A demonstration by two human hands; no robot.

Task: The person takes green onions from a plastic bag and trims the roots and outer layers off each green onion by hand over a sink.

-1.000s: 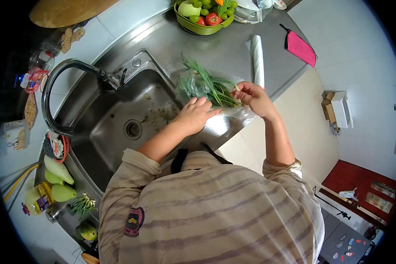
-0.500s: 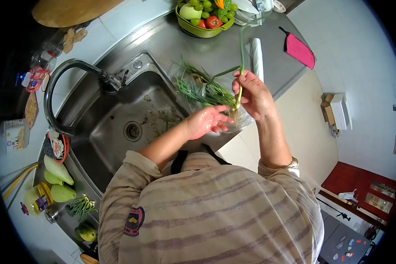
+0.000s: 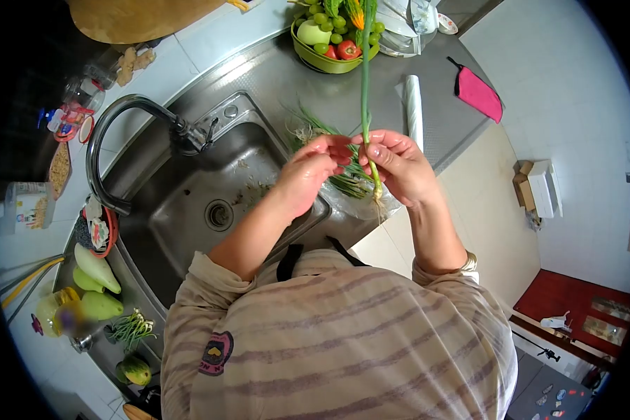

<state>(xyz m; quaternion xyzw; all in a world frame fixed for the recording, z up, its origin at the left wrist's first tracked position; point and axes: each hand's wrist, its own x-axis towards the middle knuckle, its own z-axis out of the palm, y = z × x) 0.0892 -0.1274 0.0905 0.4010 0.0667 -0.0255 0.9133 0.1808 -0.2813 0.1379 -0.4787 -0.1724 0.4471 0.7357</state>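
Note:
A long scallion (image 3: 365,91), green on top with a pale root end and stringy roots, stands nearly upright between my hands. Around its lower stalk, the thumb and fingers of my right hand (image 3: 399,164) are pinched. My left hand (image 3: 308,175) is just left of the stalk, fingers curled with the tips close to it; whatever they may hold is hidden. Behind and below my hands lies a bunch of scallions (image 3: 350,183) on a clear plastic bag (image 3: 353,204) at the counter edge, partly covered by my hands.
Left of my hands is a steel sink (image 3: 168,241) with plant scraps and a curved faucet (image 3: 98,150). A green basket of produce (image 3: 329,64), a plastic roll (image 3: 414,112) and a pink pouch (image 3: 479,94) lie on the counter. Gourds (image 3: 98,269) and small scallions (image 3: 129,330) sit at the left.
My right hand has lowered its grip slightly, and the scallion now stands straighter and nearer the camera. My left hand has moved up, its spread fingers now curled close to the stalk.

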